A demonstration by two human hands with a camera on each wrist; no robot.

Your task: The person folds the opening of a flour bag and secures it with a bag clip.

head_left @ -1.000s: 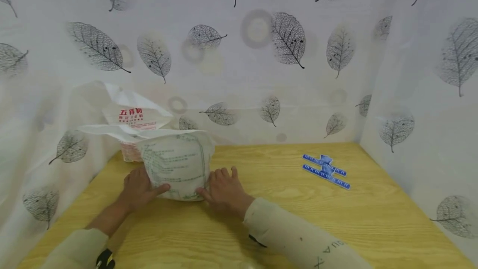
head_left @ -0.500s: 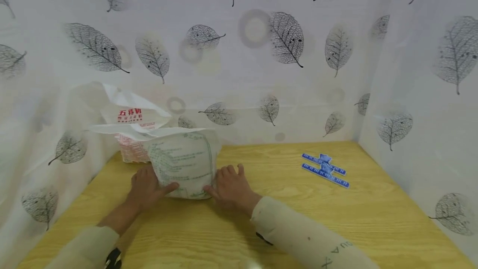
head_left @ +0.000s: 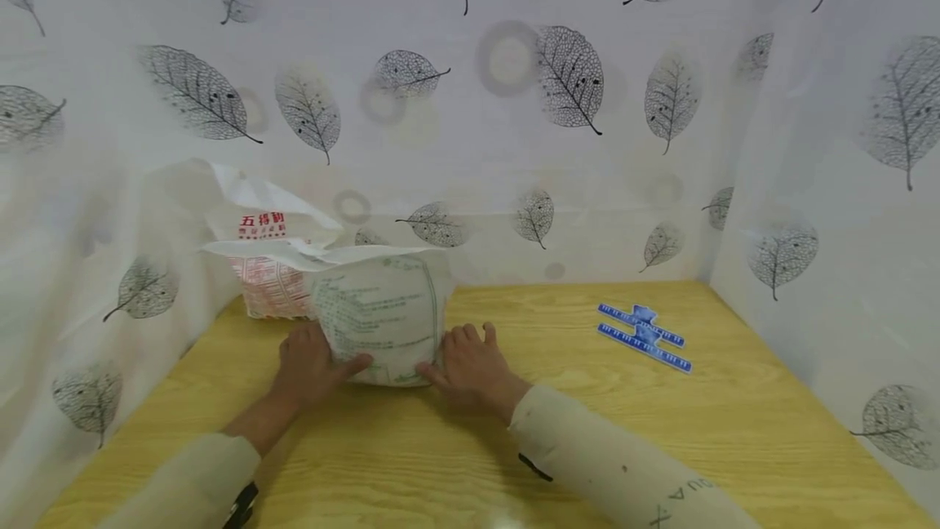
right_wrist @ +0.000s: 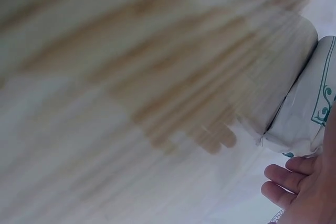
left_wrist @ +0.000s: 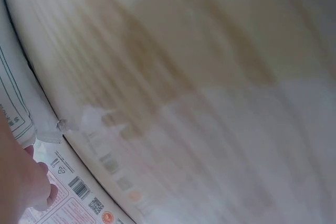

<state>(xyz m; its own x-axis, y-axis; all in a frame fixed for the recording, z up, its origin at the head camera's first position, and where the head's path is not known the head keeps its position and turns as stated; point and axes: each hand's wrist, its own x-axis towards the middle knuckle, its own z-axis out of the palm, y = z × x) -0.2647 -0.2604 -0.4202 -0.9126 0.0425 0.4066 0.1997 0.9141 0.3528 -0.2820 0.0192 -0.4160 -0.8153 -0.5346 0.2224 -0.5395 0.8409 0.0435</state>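
Note:
A white bag with green print [head_left: 385, 321] stands on the wooden table, its flat top flaring out to the left. My left hand [head_left: 308, 362] holds its lower left side, thumb across the front and other fingers around the side. At the lower right side my right hand [head_left: 470, 366] holds it, thumb on the front corner; in the right wrist view its fingers [right_wrist: 281, 184] show beside the bag's lower edge. Behind and to the left stands a white bag with red print [head_left: 275, 288], partly hidden by the green-printed one; its barcode side lies close to my left fingers [left_wrist: 44, 195].
Two blue clips [head_left: 645, 337] with long ruler-like bars lie on the right of the table [head_left: 558, 431]. A white curtain with a leaf pattern [head_left: 470, 137] encloses the back and both sides.
Both hands have shifted the green-printed bag to the right along the table. More of the red-printed bag shows behind it. The blue clips stay put.

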